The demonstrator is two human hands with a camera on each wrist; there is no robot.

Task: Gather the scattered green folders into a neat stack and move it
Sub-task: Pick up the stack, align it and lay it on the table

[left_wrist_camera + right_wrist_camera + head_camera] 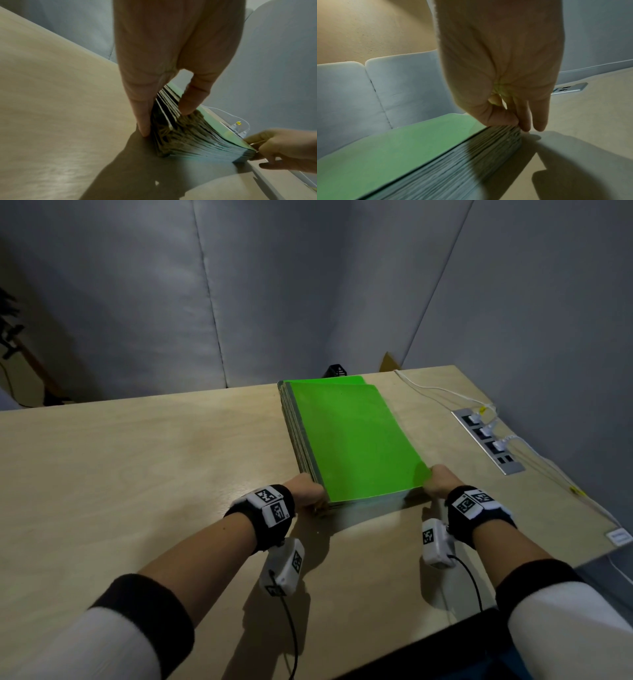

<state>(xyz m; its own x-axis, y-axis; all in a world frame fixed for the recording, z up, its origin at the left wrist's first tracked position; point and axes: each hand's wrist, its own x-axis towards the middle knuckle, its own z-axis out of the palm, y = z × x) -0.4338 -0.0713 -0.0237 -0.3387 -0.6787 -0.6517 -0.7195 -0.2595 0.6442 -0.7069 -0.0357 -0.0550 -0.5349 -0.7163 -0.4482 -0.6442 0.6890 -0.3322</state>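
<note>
A thick stack of green folders (352, 440) lies on the wooden table (137, 474), right of centre, its far end near the back edge. One lower folder sticks out slightly at the far end. My left hand (306, 494) holds the near left corner; in the left wrist view its fingers (142, 115) run down the stack's side to the table and the thumb presses the near edges (197, 135). My right hand (436, 482) grips the near right corner, with the thumb (501, 119) on the top cover (385, 155) and the fingers down the side.
A recessed power strip (488, 441) with white plugs and cables (428, 388) sits to the right of the stack. A small label (618, 537) lies at the right table edge. Grey padded panels (308, 285) enclose the table behind. A dark object (337, 370) stands past the back edge.
</note>
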